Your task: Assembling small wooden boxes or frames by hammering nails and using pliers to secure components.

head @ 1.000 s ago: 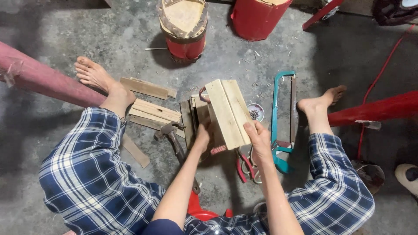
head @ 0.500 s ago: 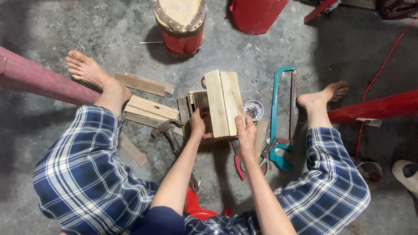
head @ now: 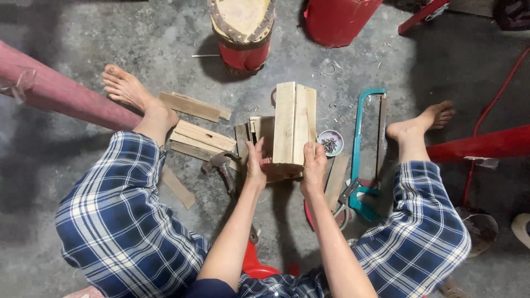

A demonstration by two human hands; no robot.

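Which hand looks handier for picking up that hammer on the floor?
Probably the left hand. The hammer lies just beside it, left of the wooden box both hands hold. The right hand would have to cross over.

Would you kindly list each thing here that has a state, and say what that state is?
Wooden box: held up between both hands.
Left hand: gripping the box's left side.
Right hand: gripping its right side.
Hacksaw: lying flat, untouched.
Hammer: lying on the floor.
Small dish: holding nails.
Loose planks: stacked flat.
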